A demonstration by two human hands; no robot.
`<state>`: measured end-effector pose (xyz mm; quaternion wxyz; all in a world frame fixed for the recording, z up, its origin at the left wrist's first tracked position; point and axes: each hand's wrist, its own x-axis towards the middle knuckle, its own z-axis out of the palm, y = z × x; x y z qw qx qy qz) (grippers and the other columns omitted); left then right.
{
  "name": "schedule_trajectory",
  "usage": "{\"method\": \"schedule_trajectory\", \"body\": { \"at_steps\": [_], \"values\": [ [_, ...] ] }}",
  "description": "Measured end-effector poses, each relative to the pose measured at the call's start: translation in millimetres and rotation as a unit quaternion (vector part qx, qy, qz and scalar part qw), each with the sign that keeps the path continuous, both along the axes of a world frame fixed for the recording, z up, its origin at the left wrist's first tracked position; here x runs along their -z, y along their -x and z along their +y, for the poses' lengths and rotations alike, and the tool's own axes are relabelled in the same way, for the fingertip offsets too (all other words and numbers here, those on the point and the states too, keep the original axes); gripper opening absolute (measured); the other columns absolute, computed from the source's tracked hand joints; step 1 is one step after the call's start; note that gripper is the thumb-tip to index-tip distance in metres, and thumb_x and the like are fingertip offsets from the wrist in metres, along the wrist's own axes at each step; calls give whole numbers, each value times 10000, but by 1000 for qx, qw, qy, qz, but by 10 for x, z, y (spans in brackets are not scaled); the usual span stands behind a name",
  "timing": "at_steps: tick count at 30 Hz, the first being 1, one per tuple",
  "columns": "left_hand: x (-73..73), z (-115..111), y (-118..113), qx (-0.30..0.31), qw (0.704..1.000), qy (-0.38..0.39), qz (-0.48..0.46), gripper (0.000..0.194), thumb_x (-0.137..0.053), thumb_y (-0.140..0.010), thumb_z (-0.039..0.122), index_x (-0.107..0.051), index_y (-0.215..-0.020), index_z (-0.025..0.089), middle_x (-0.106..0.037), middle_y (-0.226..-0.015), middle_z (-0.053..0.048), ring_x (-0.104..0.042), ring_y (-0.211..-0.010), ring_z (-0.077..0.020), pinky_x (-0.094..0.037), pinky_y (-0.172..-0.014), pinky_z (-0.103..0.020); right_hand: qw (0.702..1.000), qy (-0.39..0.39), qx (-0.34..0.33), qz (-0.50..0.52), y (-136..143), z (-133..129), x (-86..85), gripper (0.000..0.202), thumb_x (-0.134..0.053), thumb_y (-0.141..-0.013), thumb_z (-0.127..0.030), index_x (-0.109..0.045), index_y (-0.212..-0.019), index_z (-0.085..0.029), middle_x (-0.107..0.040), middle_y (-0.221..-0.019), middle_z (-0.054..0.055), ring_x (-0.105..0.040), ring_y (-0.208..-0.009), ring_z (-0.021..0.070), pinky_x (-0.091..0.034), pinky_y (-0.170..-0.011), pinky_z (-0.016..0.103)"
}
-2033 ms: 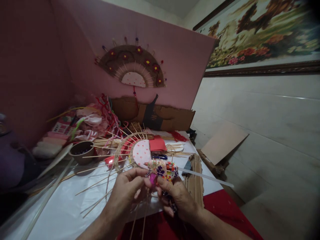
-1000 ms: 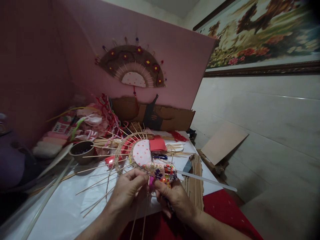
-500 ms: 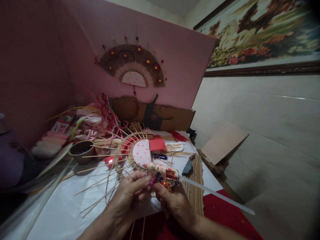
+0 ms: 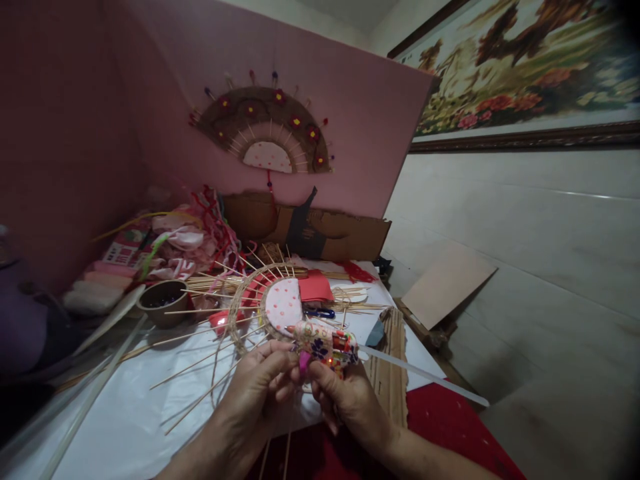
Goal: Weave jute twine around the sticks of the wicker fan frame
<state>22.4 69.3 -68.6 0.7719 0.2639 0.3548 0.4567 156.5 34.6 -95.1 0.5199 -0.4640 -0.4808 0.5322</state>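
My right hand [image 4: 347, 397] is closed around a glue gun [image 4: 327, 347] wrapped in flowered cloth, with a small orange light and a long translucent glue stick [image 4: 430, 379] in its back. My left hand [image 4: 263, 383] is pinched near the gun's front, beside a small magenta piece [image 4: 305, 361]; what its fingertips hold is too small to name. Just beyond the hands lies a half-round frame of sticks and twine [image 4: 240, 293], with a white dotted half-disc [image 4: 283, 305] at its middle. The gun's tip overlaps the disc's lower edge in view.
Left of the frame stands a brown cup [image 4: 163, 303] of dark beads. Pink materials [image 4: 175, 243] are heaped behind it. A finished fan [image 4: 263, 130] hangs on a pink board. Corrugated cardboard [image 4: 387, 373] and red cloth [image 4: 455, 427] lie at the right.
The glue stick has slid further toward the gun, and less of it sticks out. More of the magenta piece shows between my hands. The hands have barely moved.
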Motion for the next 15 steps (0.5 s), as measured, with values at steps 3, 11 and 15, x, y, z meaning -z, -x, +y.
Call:
{"method": "schedule_trajectory", "body": {
  "at_steps": [3, 11, 15],
  "values": [
    [31, 20, 9, -14, 1000, -13, 0, 188, -709, -564, 112, -566, -685, 135, -613, -503, 0, -515, -406, -62, -346, -375, -130, 998, 25, -24, 50, -8, 32, -10, 384, -592, -748, -486, -515, -638, -126, -436, -445, -60, -352, -276, 24, -293, -243, 135],
    [-14, 46, 17, 23, 999, -28, 6, 221, -723, -541, 103, -603, -724, 138, -645, -520, -12, -567, -426, -81, -387, -402, -136, 995, 33, -40, 81, -65, 50, -16, 386, -559, -782, -469, -521, -616, -122, -401, -403, -75, -313, -252, 15, -281, -240, 130],
    [-73, 17, 13, 15, 995, -62, 79, 221, -763, -571, 259, -596, -641, 133, -616, -479, -1, -499, -361, -52, -308, -342, -122, 1000, 15, -15, 17, -50, 31, -37, 395, -582, -758, -484, -519, -615, -121, -429, -422, -63, -353, -260, 20, -283, -247, 130]
  ]
}}
